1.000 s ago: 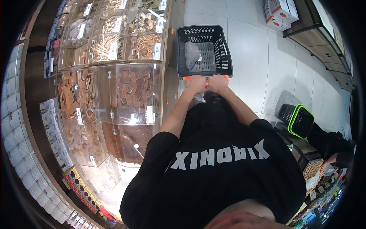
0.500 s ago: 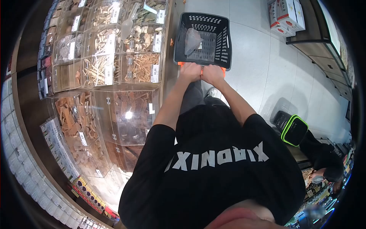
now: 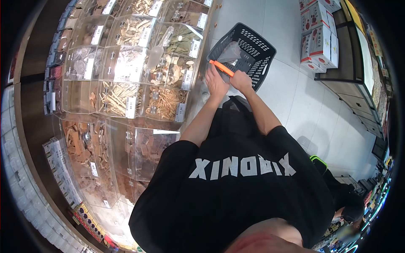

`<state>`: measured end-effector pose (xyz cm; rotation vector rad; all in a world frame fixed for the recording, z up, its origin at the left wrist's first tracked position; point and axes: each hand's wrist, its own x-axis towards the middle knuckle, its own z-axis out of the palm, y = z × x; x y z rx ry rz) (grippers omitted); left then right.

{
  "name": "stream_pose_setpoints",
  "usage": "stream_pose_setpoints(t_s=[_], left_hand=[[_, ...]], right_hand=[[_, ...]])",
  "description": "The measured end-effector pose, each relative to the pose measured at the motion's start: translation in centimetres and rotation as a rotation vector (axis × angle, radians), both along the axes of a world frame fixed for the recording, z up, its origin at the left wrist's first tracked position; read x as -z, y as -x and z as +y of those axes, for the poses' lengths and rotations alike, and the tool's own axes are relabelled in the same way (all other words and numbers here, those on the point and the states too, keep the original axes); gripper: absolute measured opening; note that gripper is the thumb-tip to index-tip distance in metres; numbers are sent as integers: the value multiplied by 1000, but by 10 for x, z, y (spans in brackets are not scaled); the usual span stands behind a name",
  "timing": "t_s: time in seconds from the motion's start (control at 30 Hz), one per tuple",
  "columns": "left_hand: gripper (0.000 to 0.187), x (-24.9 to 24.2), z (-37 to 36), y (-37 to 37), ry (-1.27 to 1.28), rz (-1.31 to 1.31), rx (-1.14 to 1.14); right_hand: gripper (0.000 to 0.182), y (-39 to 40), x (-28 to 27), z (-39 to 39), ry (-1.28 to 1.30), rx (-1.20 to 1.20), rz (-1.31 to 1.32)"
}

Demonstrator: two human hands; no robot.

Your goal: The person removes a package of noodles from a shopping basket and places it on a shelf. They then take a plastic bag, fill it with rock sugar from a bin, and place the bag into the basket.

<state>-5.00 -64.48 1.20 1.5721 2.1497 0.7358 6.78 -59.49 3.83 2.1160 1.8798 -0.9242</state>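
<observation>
My right hand (image 3: 241, 81) is closed round the right part of an orange handle (image 3: 221, 68). My left hand (image 3: 217, 84) lies against the left part of this handle, its fingers stretched out rather than wrapped round it. The handle belongs to a dark grey perforated basket (image 3: 266, 69), which sits turned at an angle just ahead of my hands. Inside the basket lies a clear plastic bag (image 3: 230, 52); its contents are hard to make out.
Clear bins of dried goods (image 3: 168, 69) with price tags line the left side. White and red boxes (image 3: 321, 41) are stacked at the upper right beside a dark cabinet (image 3: 344, 80). Another person (image 3: 352, 202) is at the lower right, near a green-rimmed basket (image 3: 319, 162).
The basket has turned clockwise and shifted right in view, and its handle now slants. My left hand has loosened from its closed grip, fingers extended. The bins appear further right and lower.
</observation>
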Motion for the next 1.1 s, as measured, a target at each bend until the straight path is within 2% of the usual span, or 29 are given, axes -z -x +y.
stream_pose_setpoints(t_s=[0.03, 0.1, 0.17, 0.27, 0.3, 0.4, 0.43, 0.53, 0.63, 0.73, 0.97, 1.07, 1.1], left_hand=[[104, -3, -1, 4, 300, -92, 111], [105, -9, -2, -3, 541, -278, 352], [99, -3, 7, -22, 565, -374, 498], [86, -6, 31, -63, 468, -683, 357], [70, 31, 34, -82, 316, -743, 188], [55, 29, 77, -79, 411, -671, -63], [43, 25, 86, -79, 374, -628, -123], [36, 16, 103, -63, 304, -407, -143], [28, 1, 113, -47, 277, -234, -137], [27, -2, 120, -31, 260, -137, -122], [23, -21, 131, 6, 332, 163, -68], [29, -6, 124, 23, 97, 340, -90], [32, -9, 123, 27, 62, 358, -82]], right_hand=[[38, 2, -2, 11, 8, 55, 30], [38, 4, -5, 32, 35, 136, 80], [41, 6, -6, 56, 37, 218, 144], [45, 0, 42, 96, 6, 249, 345], [49, -1, 44, 108, 93, 266, 435], [25, 3, 80, 135, -63, 311, 574], [16, 5, 85, 143, -87, 316, 612], [40, -1, 79, 168, 161, 178, 753], [32, 1, 56, 184, 61, 14, 681], [33, 4, 38, 206, 275, -97, 700], [32, 39, 33, 209, 469, -32, 842], [34, 43, 36, 200, 493, 22, 1157], [34, 46, 40, 201, 584, 13, 1181]])
